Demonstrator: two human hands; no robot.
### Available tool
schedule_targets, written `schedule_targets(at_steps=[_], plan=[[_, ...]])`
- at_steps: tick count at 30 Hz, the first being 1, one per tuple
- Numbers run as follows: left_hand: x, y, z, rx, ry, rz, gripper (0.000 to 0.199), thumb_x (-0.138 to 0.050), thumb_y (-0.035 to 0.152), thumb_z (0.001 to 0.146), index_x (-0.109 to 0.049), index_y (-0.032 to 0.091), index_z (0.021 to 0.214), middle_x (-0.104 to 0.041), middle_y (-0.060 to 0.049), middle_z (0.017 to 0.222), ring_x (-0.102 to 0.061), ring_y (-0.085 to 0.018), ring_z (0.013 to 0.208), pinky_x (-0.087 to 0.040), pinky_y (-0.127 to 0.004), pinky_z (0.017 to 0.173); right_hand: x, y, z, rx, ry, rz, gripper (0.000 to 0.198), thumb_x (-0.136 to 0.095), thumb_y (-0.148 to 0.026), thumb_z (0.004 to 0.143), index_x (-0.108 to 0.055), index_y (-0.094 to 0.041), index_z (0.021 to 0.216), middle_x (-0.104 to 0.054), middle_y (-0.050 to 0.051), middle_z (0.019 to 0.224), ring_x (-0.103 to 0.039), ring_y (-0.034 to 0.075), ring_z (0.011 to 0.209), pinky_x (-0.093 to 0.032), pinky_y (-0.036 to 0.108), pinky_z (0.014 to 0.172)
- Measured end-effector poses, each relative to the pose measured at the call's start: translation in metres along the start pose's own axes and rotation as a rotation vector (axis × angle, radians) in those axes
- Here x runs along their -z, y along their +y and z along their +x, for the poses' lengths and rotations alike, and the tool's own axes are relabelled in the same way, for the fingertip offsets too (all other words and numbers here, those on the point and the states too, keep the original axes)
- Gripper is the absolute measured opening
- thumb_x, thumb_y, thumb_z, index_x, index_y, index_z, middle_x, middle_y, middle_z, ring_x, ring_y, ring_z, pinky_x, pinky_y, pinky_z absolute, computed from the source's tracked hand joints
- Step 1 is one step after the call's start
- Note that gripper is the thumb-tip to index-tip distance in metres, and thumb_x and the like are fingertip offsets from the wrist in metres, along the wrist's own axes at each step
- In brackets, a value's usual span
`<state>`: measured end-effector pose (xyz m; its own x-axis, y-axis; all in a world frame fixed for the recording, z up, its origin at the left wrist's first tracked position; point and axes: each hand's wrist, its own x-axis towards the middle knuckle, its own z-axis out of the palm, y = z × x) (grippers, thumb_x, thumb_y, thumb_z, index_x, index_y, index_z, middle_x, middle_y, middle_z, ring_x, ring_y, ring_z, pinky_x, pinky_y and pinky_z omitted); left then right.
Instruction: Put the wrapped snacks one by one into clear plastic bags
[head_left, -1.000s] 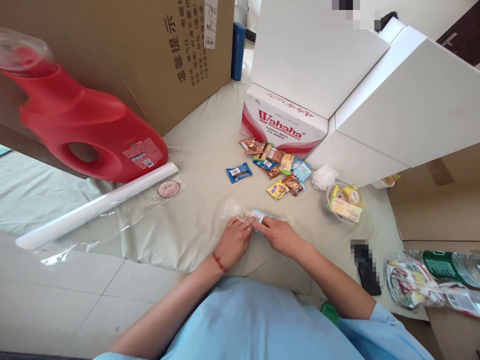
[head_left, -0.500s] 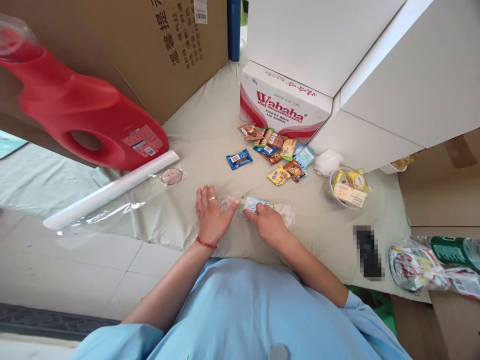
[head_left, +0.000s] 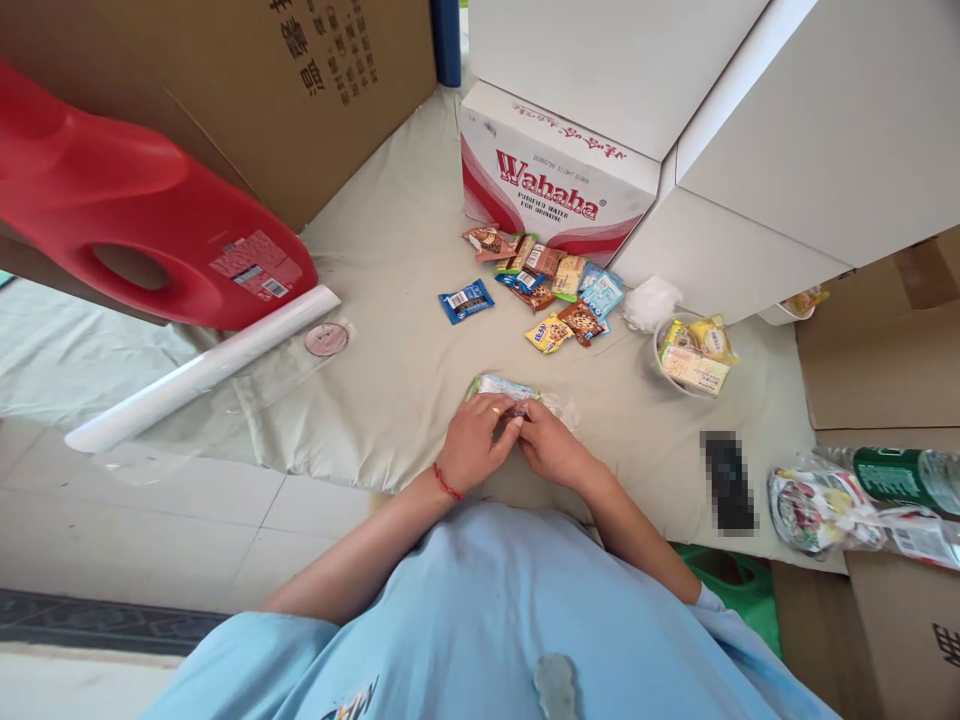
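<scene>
Close in front of my body, a light-blue and green snack packet (head_left: 504, 387) lies on the cloth, with crumpled clear plastic film (head_left: 563, 410) around it. My left hand (head_left: 474, 440) is at its near side, fingers curled and thumb pressed in toward the right hand. Meeting it at the packet's near edge, my right hand (head_left: 553, 444) has its fingertips pinched together on the film. The fingers partly cover the packet and the gathered film. Beyond the hands lie a single blue snack packet (head_left: 466, 301) and a pile of mixed snack packets (head_left: 564, 280).
To the left are a white roll of plastic film (head_left: 202, 370), a red jug (head_left: 172, 220) and a large cardboard box (head_left: 225, 90). A Wahaha carton (head_left: 555, 175) stands behind the snacks. On the right are a bowl of snacks (head_left: 667, 385), a blurred dark object (head_left: 727, 482) and a bottle (head_left: 900, 475).
My left hand has moved right from flat and spread to curled beside the right hand. Both hands now meet at the packet's near edge. The camera view has shifted slightly.
</scene>
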<state>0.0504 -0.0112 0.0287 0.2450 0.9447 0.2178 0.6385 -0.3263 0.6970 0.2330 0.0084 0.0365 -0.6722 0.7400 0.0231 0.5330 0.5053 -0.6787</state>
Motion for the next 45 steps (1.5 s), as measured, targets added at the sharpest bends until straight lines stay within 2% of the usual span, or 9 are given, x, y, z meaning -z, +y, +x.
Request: schedule_targets(at_steps=[2, 7, 12, 16, 19, 25, 28, 35, 45], plan=[[-0.009, -0.002, -0.008, -0.05, -0.028, 0.126, 0.035, -0.05, 0.036, 0.104, -0.067, 0.016, 0.127, -0.073, -0.013, 0.131, -0.064, -0.028, 0.126, -0.05, -0.047, 0.107, 0.005, 0.008, -0.014, -0.015, 0.121, 0.075, 0.038, -0.045, -0.013, 0.1, -0.071, -0.024, 0.125, -0.071, 0.009, 0.119, -0.065, 0.022, 0.113, -0.054, 0.04, 0.1], [-0.019, -0.005, -0.02, -0.118, -0.098, 0.378, 0.042, -0.053, 0.028, 0.102, -0.062, 0.019, 0.141, -0.065, -0.015, 0.146, -0.057, -0.03, 0.136, -0.046, -0.046, 0.105, 0.011, 0.025, -0.035, -0.411, 0.543, -0.203, 0.039, -0.06, -0.033, 0.098, -0.067, -0.019, 0.133, -0.062, 0.018, 0.128, -0.058, 0.031, 0.118, -0.052, 0.052, 0.104], [-0.019, -0.004, -0.018, -0.153, -0.11, 0.451, 0.045, -0.049, 0.024, 0.103, -0.058, 0.022, 0.148, -0.064, -0.012, 0.149, -0.056, -0.028, 0.137, -0.044, -0.044, 0.104, 0.014, 0.03, -0.043, -0.458, 0.484, -0.206, 0.018, -0.063, -0.035, 0.093, -0.072, -0.021, 0.1, -0.06, 0.017, 0.136, -0.053, 0.033, 0.129, -0.048, 0.053, 0.109], [-0.019, -0.003, -0.016, -0.176, -0.11, 0.466, 0.044, -0.046, 0.02, 0.104, -0.06, 0.019, 0.146, -0.065, -0.012, 0.149, -0.058, -0.027, 0.136, -0.045, -0.045, 0.102, 0.027, 0.015, -0.034, -0.535, 0.41, 0.134, 0.022, -0.06, -0.044, 0.095, -0.064, -0.023, 0.093, -0.067, 0.002, 0.084, -0.064, 0.019, 0.076, -0.054, 0.031, 0.073], [-0.021, -0.004, -0.016, -0.183, -0.093, 0.451, 0.042, -0.044, 0.018, 0.105, -0.062, 0.02, 0.143, -0.066, -0.012, 0.147, -0.06, -0.027, 0.135, -0.046, -0.047, 0.103, 0.031, 0.0, -0.008, -0.538, 0.38, 0.222, 0.023, -0.061, -0.045, 0.095, -0.062, -0.023, 0.091, -0.064, -0.003, 0.073, -0.059, 0.016, 0.063, -0.047, 0.026, 0.063], [-0.013, -0.015, -0.019, -0.311, -0.077, 0.229, 0.035, -0.054, 0.015, 0.094, -0.072, 0.009, 0.123, -0.065, -0.022, 0.143, -0.054, -0.033, 0.143, -0.047, -0.052, 0.117, 0.01, -0.021, 0.058, -0.488, 0.111, -0.203, 0.016, -0.05, -0.02, 0.101, -0.065, -0.02, 0.099, -0.071, 0.008, 0.102, -0.066, 0.02, 0.09, -0.048, 0.03, 0.081], [0.002, -0.028, -0.03, -0.336, -0.025, 0.031, 0.039, -0.053, 0.012, 0.089, -0.072, 0.013, 0.122, -0.069, -0.018, 0.137, -0.055, -0.029, 0.142, -0.049, -0.049, 0.118, -0.006, -0.028, 0.066, -0.48, 0.0, -0.388, 0.022, -0.043, -0.023, 0.107, -0.064, -0.018, 0.111, -0.067, 0.013, 0.114, -0.065, 0.023, 0.095, -0.05, 0.033, 0.082], [0.034, -0.052, -0.063, -0.078, 0.173, -0.084, 0.027, -0.049, 0.009, 0.091, -0.073, 0.021, 0.097, -0.079, -0.006, 0.097, -0.073, -0.02, 0.101, -0.061, -0.038, 0.093, -0.026, -0.032, 0.053, -0.342, 0.017, -0.567, 0.05, -0.062, -0.061, 0.098, -0.058, -0.016, 0.118, -0.062, 0.017, 0.116, -0.059, 0.03, 0.108, -0.053, 0.04, 0.089], [0.04, -0.031, -0.052, 0.134, 0.221, -0.198, 0.02, -0.06, 0.026, 0.097, -0.072, 0.024, 0.113, -0.074, -0.006, 0.117, -0.069, -0.023, 0.116, -0.058, -0.045, 0.104, 0.005, -0.048, 0.05, -0.393, 0.003, -0.494, 0.023, -0.051, -0.035, 0.107, -0.06, -0.02, 0.121, -0.062, 0.012, 0.12, -0.059, 0.024, 0.111, -0.052, 0.032, 0.085]])
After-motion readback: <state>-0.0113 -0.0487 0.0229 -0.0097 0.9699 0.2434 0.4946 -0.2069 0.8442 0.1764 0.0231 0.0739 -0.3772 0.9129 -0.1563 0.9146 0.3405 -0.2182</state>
